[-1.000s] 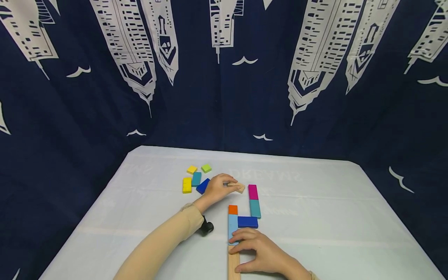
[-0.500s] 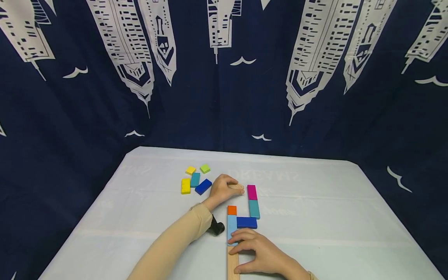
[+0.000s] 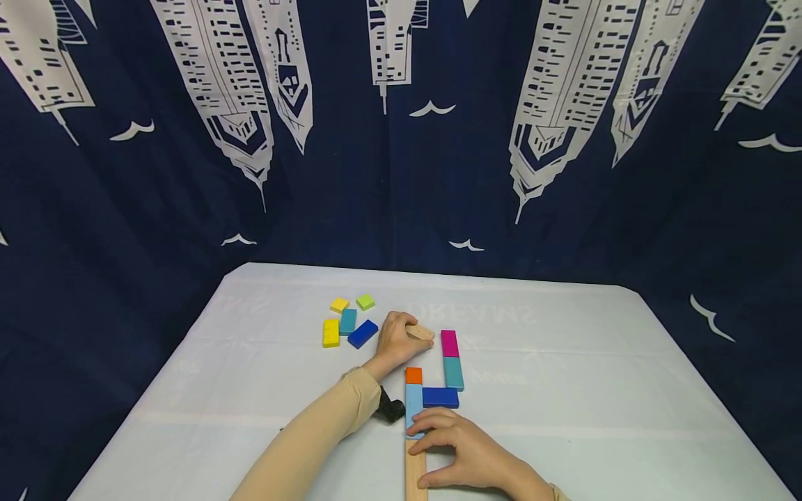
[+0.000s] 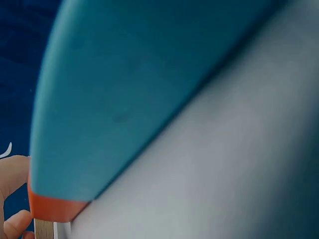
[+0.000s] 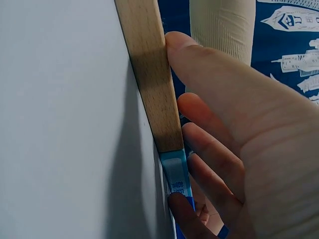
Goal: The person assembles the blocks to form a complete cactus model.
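Note:
In the head view, my left hand [image 3: 395, 342] pinches a small plain wooden block [image 3: 421, 332] between thumb and fingers, left of the magenta block [image 3: 449, 344]. My right hand [image 3: 466, 449] rests with spread, slightly bent fingers on a long plain wooden block [image 3: 415, 473] and the light blue block [image 3: 413, 402]. An orange block [image 3: 413, 376] tops that row. A dark blue block [image 3: 441, 397] lies sideways against it, and a teal block [image 3: 454, 374] continues up to the magenta one. In the right wrist view, the thumb and fingertips touch the wooden block [image 5: 149, 74].
Loose blocks lie left of my left hand: yellow [image 3: 331, 332], teal [image 3: 348, 321], dark blue [image 3: 363, 334], a smaller yellow [image 3: 340, 305] and lime green [image 3: 365, 302]. A black wrist device [image 3: 391, 409] shows under the left sleeve. The white table [image 3: 564, 362] meets a navy patterned cloth behind.
My left forearm has swung slightly right, and the wooden block has turned a little in the fingers. More of the loose dark blue block now shows. My right hand stays in place.

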### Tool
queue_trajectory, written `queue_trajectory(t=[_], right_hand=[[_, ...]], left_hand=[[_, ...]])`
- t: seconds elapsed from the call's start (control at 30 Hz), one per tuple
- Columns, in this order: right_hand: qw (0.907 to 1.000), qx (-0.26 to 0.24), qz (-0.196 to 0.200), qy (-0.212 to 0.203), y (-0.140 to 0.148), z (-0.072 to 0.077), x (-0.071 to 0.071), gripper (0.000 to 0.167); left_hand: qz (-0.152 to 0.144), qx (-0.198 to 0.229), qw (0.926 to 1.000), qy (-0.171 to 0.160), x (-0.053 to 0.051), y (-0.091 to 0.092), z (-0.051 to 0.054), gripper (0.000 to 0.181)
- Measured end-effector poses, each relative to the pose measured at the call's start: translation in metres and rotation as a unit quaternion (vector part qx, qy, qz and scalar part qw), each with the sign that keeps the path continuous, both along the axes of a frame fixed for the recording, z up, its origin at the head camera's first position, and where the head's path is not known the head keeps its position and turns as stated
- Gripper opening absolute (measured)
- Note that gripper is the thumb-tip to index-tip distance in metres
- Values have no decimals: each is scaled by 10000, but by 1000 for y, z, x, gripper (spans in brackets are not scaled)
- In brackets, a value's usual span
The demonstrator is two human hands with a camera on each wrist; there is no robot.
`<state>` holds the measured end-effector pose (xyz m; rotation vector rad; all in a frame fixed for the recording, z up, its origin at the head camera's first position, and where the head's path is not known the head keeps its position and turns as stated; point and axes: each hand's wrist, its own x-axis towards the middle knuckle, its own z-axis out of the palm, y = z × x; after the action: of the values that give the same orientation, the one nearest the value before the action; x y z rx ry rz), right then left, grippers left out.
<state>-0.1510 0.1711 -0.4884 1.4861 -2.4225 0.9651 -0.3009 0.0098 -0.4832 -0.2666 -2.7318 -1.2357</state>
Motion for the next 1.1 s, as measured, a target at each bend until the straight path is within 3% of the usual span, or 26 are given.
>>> queue_trajectory(t=[0.27, 0.63, 0.77, 0.93, 1.1], right_hand=[[10000, 8, -3, -82, 0, 0, 1, 32], [9997, 31, -39, -222, -1, 0, 1, 32], [9995, 51, -70, -295, -1, 0, 1, 32], [9989, 86, -116, -447, 0, 1, 1, 32], [9985, 103, -130, -518, 0, 0, 2, 32]], left_hand=[[135, -22, 9999, 19, -1, 1, 0, 51], [159, 571, 9979, -267, -2, -6, 0, 52], [-177, 774, 9964, -296, -2, -18, 2, 53], [-773, 1128, 9892, -529, 2, -32, 7, 53], [-1184, 1097, 9833, -840, 7, -42, 8, 54]])
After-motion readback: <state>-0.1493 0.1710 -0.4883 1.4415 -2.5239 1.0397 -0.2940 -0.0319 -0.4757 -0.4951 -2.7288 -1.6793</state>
